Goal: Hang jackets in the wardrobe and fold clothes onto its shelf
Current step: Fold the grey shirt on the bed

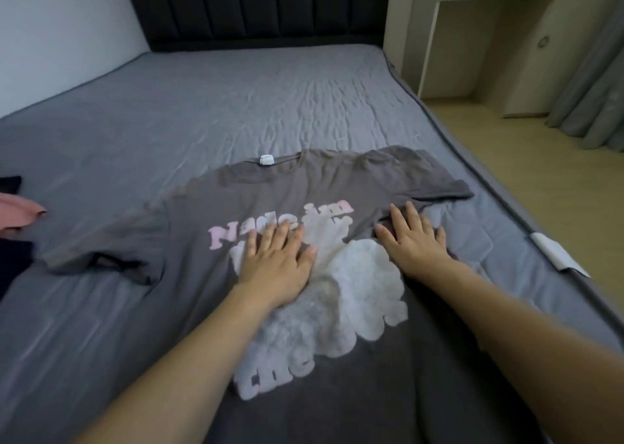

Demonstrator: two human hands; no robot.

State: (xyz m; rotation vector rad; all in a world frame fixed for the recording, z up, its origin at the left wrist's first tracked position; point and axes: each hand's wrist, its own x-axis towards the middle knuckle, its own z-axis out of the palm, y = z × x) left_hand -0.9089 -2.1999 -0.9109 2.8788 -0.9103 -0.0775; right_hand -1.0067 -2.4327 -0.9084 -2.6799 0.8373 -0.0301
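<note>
A grey t-shirt [304,180] with pink lettering and a white print lies spread front-up on the bed [202,106], collar pointing away from me. My left hand [277,258] rests flat on the print at the chest, fingers straight. My right hand [413,241] presses flat on the shirt's right side, just below the right sleeve, fingers spread. Both sleeves lie out to the sides. The shirt's hem is out of view below.
A pink garment [17,212] and dark clothes [13,264] lie at the bed's left edge. A dark padded headboard [256,8] stands at the back. Cream cabinets [489,45], a grey curtain [594,82] and wooden floor [540,180] lie to the right.
</note>
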